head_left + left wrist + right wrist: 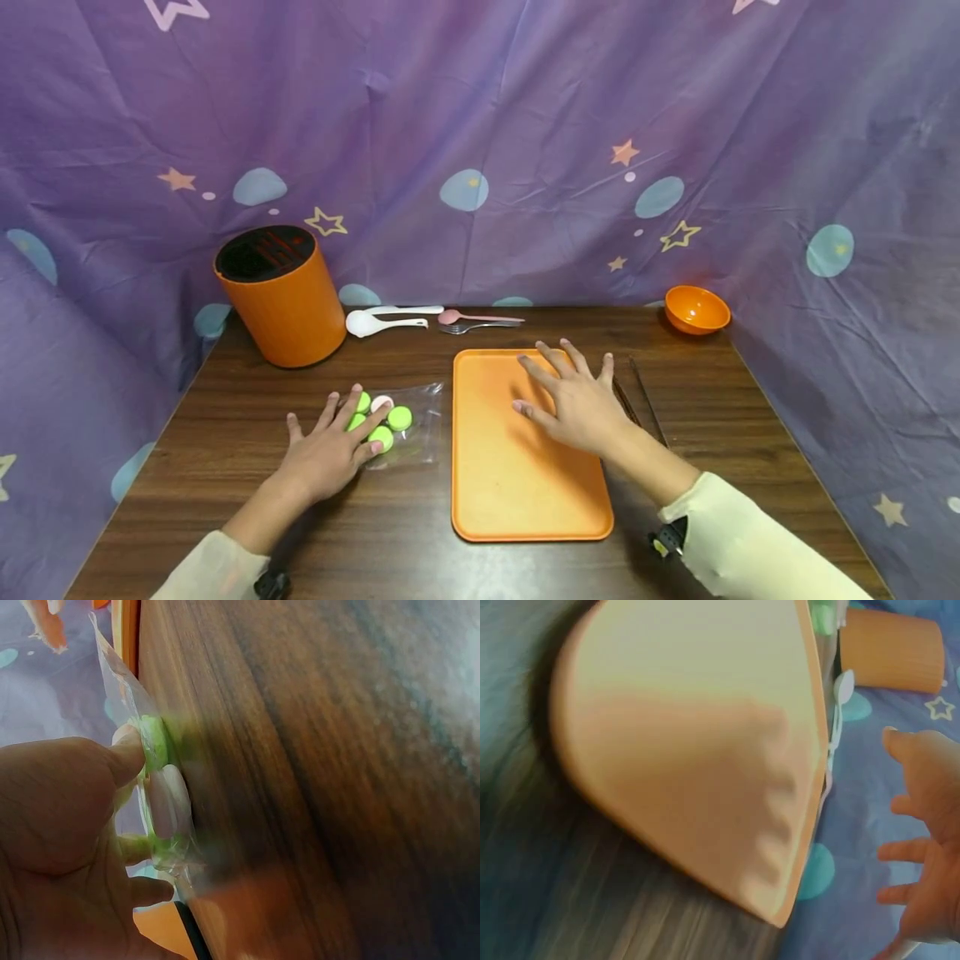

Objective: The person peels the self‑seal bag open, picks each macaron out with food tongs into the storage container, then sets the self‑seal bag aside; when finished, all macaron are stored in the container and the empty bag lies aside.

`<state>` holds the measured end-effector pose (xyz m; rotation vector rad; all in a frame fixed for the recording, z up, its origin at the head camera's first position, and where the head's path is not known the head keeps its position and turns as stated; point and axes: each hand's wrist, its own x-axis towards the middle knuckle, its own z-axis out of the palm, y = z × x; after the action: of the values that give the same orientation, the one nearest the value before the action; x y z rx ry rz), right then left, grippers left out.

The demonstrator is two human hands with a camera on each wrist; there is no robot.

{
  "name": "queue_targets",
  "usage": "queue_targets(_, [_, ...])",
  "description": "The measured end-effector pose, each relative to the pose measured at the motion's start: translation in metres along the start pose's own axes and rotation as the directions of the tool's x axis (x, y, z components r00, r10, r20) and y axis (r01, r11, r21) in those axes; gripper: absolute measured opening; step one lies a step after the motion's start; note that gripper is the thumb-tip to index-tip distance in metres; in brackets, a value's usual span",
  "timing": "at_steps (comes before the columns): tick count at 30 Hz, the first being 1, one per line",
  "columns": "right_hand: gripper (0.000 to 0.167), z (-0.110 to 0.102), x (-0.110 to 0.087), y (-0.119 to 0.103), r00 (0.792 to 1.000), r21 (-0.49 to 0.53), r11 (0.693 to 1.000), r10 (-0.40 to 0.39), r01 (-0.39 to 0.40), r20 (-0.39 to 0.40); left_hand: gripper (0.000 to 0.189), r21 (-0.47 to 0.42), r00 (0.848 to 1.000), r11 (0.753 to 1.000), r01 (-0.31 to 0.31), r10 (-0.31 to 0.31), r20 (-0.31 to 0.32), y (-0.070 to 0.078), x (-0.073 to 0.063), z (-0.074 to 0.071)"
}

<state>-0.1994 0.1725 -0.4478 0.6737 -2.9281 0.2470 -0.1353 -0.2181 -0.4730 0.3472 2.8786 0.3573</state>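
Observation:
My left hand (322, 454) lies with spread fingers over a clear plastic bag (426, 421) holding several round green pieces (400, 418) and a white one (381, 404). In the left wrist view the thumb touches the bag beside a green piece (155, 742); the fingertips are partly hidden behind the bag. Above the orange tray (495, 483) hovers my right hand (583, 408), fingers spread and holding nothing. Its shadow falls on the tray surface (682, 667) in the right wrist view, with a gap between hand and tray.
An orange knife block (288, 308) stands at the back left. Along the back lie a white spoon (363, 323), another white utensil (408, 310), a pink spoon (450, 317) and a fork (480, 327). Thin dark sticks (647, 396) lie right of the tray. An orange bowl (697, 315) sits back right.

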Motion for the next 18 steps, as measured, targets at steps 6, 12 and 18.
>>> queue_targets(6, [0.064,0.010,0.022,-0.021,0.995,0.027,0.995,-0.096,0.096,-0.017,0.065,0.001,1.000,1.000,0.002,-0.002,-0.002,0.000,0.000,0.000])
queue_targets(12, [0.055,0.020,0.045,-0.045,0.993,0.022,0.993,-0.119,0.119,0.017,0.065,-0.003,1.000,1.000,0.006,-0.006,0.005,0.000,0.001,0.000])
queue_targets(18, [0.049,0.036,0.068,-0.065,0.989,0.080,0.987,-0.142,0.138,0.043,0.065,0.011,1.000,1.000,0.010,-0.010,0.014,0.002,0.002,-0.002])
